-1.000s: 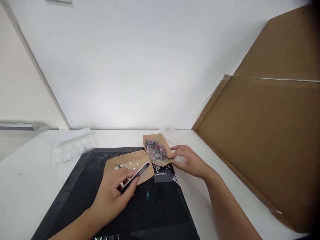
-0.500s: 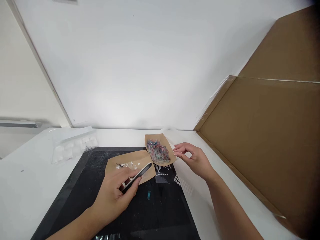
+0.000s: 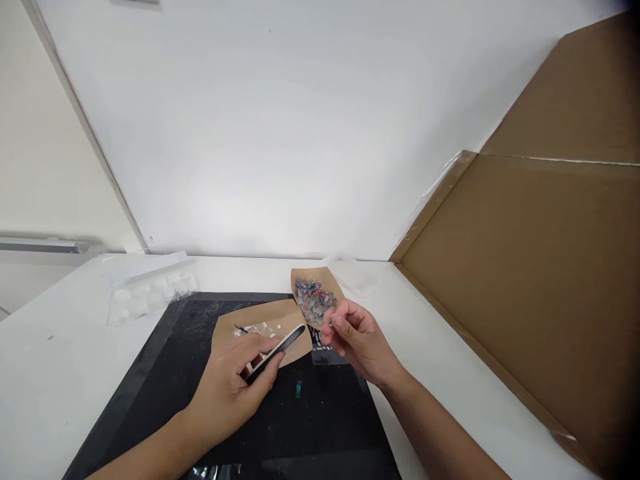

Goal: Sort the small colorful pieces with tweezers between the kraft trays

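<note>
At the left hand (image 3: 233, 377), a closed grip around a slim black stick (image 3: 288, 343), perhaps a file, with a pale edge and far end slanting toward the right hand (image 3: 367, 343). At the right hand, a narrow pinch, apparently around a small greyish piece (image 3: 331, 321), too tiny to tell more. Step in hand, by judgement: readying the small greyish piece for work at the stick. Called for next, by judgement: a firm pinch, a steady stick and a closing of the gap between both. Beneath the hands, a black mat (image 3: 310, 440); on it, nearer than either hand, a teal piece (image 3: 299, 389). Beside the right hand and partly hidden by it, a dark card (image 3: 330, 359) with white strips (image 3: 320, 348). Just past the left hand, a paper tray (image 3: 280, 312) with white bits (image 3: 265, 328). Just past the right hand, a second tray (image 3: 327, 279) of coloured pieces (image 3: 311, 297), close enough to hinder. Farther, left of the left hand, a clear bag (image 3: 150, 272); well right of the right hand, a cardboard panel (image 3: 530, 287)
</note>
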A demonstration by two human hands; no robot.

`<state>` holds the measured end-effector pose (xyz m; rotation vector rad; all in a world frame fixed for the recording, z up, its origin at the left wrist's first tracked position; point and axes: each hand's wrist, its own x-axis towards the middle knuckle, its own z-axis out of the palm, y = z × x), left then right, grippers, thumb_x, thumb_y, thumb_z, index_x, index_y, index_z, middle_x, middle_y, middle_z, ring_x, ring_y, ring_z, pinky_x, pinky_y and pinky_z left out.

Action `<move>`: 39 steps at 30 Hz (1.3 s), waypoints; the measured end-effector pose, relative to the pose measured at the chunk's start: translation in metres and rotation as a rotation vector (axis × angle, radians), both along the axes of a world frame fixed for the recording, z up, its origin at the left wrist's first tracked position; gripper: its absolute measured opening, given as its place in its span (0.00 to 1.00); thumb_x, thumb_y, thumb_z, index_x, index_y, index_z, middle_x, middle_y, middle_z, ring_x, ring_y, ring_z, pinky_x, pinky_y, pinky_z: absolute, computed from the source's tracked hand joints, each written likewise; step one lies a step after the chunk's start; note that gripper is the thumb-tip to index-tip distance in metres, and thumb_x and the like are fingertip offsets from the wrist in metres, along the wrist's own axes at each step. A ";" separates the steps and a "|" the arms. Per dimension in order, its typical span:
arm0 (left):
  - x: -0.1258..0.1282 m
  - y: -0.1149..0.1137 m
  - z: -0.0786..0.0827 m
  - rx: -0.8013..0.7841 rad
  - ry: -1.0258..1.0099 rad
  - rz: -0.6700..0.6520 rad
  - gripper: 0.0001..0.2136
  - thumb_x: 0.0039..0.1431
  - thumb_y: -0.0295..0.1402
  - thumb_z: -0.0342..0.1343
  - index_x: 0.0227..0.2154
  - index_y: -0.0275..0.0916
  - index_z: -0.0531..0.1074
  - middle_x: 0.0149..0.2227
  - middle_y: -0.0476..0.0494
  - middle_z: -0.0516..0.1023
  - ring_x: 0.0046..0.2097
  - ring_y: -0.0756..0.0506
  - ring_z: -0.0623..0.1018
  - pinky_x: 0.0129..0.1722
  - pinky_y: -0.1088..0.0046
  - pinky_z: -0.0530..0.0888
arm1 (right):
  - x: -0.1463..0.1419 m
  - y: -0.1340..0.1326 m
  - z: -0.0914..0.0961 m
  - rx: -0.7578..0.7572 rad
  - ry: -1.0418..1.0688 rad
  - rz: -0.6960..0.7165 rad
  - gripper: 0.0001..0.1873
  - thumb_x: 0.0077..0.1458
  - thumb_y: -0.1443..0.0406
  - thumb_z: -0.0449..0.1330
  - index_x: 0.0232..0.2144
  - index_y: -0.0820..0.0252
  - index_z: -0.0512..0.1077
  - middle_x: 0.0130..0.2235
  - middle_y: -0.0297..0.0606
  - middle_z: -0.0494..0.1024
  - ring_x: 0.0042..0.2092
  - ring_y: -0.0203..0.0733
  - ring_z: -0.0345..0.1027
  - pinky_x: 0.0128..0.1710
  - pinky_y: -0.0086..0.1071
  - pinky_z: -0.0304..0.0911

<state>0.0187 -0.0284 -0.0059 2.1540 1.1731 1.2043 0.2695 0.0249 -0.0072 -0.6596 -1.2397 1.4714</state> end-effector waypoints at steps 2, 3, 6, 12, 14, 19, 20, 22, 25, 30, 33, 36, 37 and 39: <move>0.000 -0.001 0.000 0.006 0.007 0.001 0.08 0.68 0.31 0.58 0.46 0.42 0.80 0.32 0.46 0.81 0.31 0.49 0.81 0.22 0.80 0.70 | -0.004 -0.003 0.000 -0.056 0.008 0.026 0.17 0.59 0.56 0.69 0.30 0.58 0.69 0.30 0.31 0.78 0.26 0.30 0.70 0.19 0.20 0.54; 0.000 -0.001 0.000 0.012 0.010 0.001 0.08 0.68 0.32 0.58 0.46 0.42 0.80 0.32 0.46 0.81 0.31 0.48 0.81 0.23 0.79 0.70 | -0.005 -0.003 0.001 -0.076 0.002 0.031 0.17 0.59 0.56 0.70 0.30 0.58 0.69 0.30 0.31 0.77 0.26 0.29 0.69 0.18 0.20 0.53; -0.001 -0.001 -0.001 0.023 0.016 0.002 0.08 0.68 0.32 0.59 0.46 0.42 0.80 0.31 0.47 0.80 0.29 0.49 0.80 0.24 0.79 0.71 | -0.006 -0.005 0.001 -0.112 -0.029 0.030 0.17 0.58 0.55 0.70 0.32 0.59 0.70 0.30 0.31 0.76 0.25 0.28 0.66 0.17 0.19 0.52; 0.000 -0.001 -0.002 0.028 0.013 0.000 0.07 0.68 0.31 0.58 0.45 0.43 0.79 0.31 0.48 0.80 0.30 0.49 0.80 0.24 0.79 0.71 | -0.005 -0.004 0.000 -0.091 -0.105 0.031 0.15 0.59 0.55 0.70 0.36 0.58 0.71 0.29 0.29 0.72 0.24 0.27 0.60 0.17 0.19 0.53; 0.000 0.000 -0.002 0.029 0.010 0.007 0.07 0.68 0.31 0.59 0.44 0.43 0.79 0.31 0.48 0.80 0.29 0.49 0.79 0.24 0.79 0.71 | -0.005 -0.005 0.000 -0.059 -0.150 0.040 0.14 0.59 0.56 0.70 0.38 0.57 0.71 0.28 0.28 0.71 0.24 0.28 0.61 0.17 0.19 0.55; -0.001 0.000 -0.004 -0.020 0.007 0.028 0.07 0.68 0.33 0.58 0.45 0.43 0.79 0.34 0.47 0.81 0.29 0.49 0.79 0.25 0.79 0.73 | -0.011 -0.011 0.005 -0.006 -0.247 -0.053 0.20 0.56 0.56 0.72 0.45 0.53 0.70 0.34 0.28 0.71 0.27 0.32 0.73 0.18 0.22 0.60; -0.001 -0.001 -0.004 -0.025 -0.002 0.038 0.07 0.68 0.33 0.58 0.45 0.43 0.79 0.35 0.46 0.81 0.29 0.50 0.79 0.25 0.79 0.73 | -0.012 -0.013 0.005 0.012 -0.257 -0.093 0.20 0.55 0.56 0.72 0.45 0.53 0.70 0.34 0.27 0.71 0.27 0.33 0.75 0.19 0.22 0.61; -0.001 -0.001 -0.004 -0.031 -0.008 0.038 0.07 0.68 0.34 0.58 0.44 0.43 0.79 0.36 0.46 0.82 0.30 0.49 0.79 0.26 0.79 0.74 | -0.015 -0.015 0.004 0.060 -0.279 -0.156 0.18 0.56 0.57 0.72 0.43 0.53 0.70 0.34 0.27 0.72 0.28 0.35 0.77 0.21 0.24 0.64; 0.000 -0.002 -0.003 -0.028 -0.020 0.041 0.06 0.68 0.33 0.58 0.43 0.41 0.79 0.37 0.45 0.82 0.30 0.49 0.80 0.26 0.79 0.75 | -0.019 -0.018 0.000 0.158 -0.341 -0.185 0.14 0.57 0.57 0.71 0.38 0.55 0.71 0.33 0.30 0.75 0.32 0.38 0.80 0.28 0.27 0.70; 0.001 -0.002 -0.001 -0.046 -0.031 0.029 0.07 0.68 0.33 0.58 0.43 0.41 0.79 0.36 0.45 0.82 0.30 0.49 0.80 0.25 0.80 0.75 | -0.028 -0.022 -0.010 0.345 -0.504 -0.182 0.10 0.63 0.58 0.65 0.43 0.55 0.74 0.34 0.37 0.82 0.34 0.41 0.81 0.28 0.29 0.71; 0.000 -0.002 -0.002 -0.089 -0.044 0.036 0.08 0.68 0.34 0.57 0.45 0.41 0.79 0.37 0.43 0.82 0.30 0.49 0.80 0.24 0.79 0.76 | -0.031 -0.024 -0.015 0.408 -0.530 -0.226 0.08 0.65 0.60 0.63 0.45 0.53 0.73 0.34 0.37 0.82 0.34 0.42 0.81 0.27 0.30 0.71; 0.001 -0.001 -0.003 -0.134 -0.066 0.040 0.09 0.68 0.35 0.57 0.46 0.41 0.79 0.37 0.43 0.81 0.28 0.50 0.79 0.24 0.79 0.77 | -0.029 -0.026 -0.019 0.472 -0.542 -0.279 0.07 0.65 0.62 0.63 0.45 0.52 0.71 0.34 0.37 0.82 0.34 0.43 0.81 0.30 0.33 0.73; 0.001 -0.001 -0.003 -0.144 -0.071 0.040 0.09 0.68 0.36 0.57 0.46 0.41 0.79 0.37 0.44 0.81 0.28 0.50 0.79 0.23 0.79 0.77 | -0.028 -0.026 -0.020 0.487 -0.550 -0.294 0.07 0.65 0.62 0.63 0.44 0.52 0.71 0.35 0.37 0.82 0.34 0.43 0.81 0.30 0.33 0.73; 0.002 -0.002 -0.003 -0.166 -0.080 0.042 0.09 0.68 0.37 0.58 0.45 0.41 0.80 0.36 0.44 0.80 0.28 0.50 0.80 0.23 0.79 0.77 | -0.028 -0.026 -0.022 0.506 -0.565 -0.309 0.06 0.64 0.63 0.63 0.43 0.52 0.70 0.37 0.38 0.81 0.35 0.44 0.81 0.30 0.33 0.73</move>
